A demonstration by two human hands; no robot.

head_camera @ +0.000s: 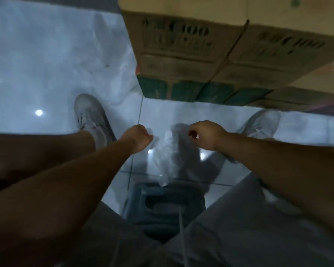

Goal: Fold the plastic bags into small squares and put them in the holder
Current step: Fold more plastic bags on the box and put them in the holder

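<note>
Clear plastic bag (172, 158), thin and crinkled, hangs stretched between a seated person's two hands, just above the front edge of a dark blue-grey moulded plastic stool (162, 207). The left hand (138, 137) is clenched, fingers curled under, gripping the bag's upper left corner. The right hand (205, 134), knuckles up and fingers curled, pinches the upper right corner. The fingertips are turned away from the camera, and motion blur smears both grips.

The bag's lower end drops toward the stool's front rim, where the see-through film is hard to tell from the glossy surface behind it. Beyond the stool lies a pale grey polished tile floor (46, 54) dotted with lamp glare. A white lace-up sneaker (91, 118) is planted ahead and to the left of the stool. A second white sneaker (262, 124) sits ahead and to the right, partly hidden behind the right forearm.

Farther ahead of the stool, stacked brown cardboard cartons (201, 54) with green bands along their base are cut off by the top and right edges of the view. Their black printing is too blurred to read. Grey fabric shorts (239, 228) cover the near part of the stool, and both forearms run out of view at the sides.
</note>
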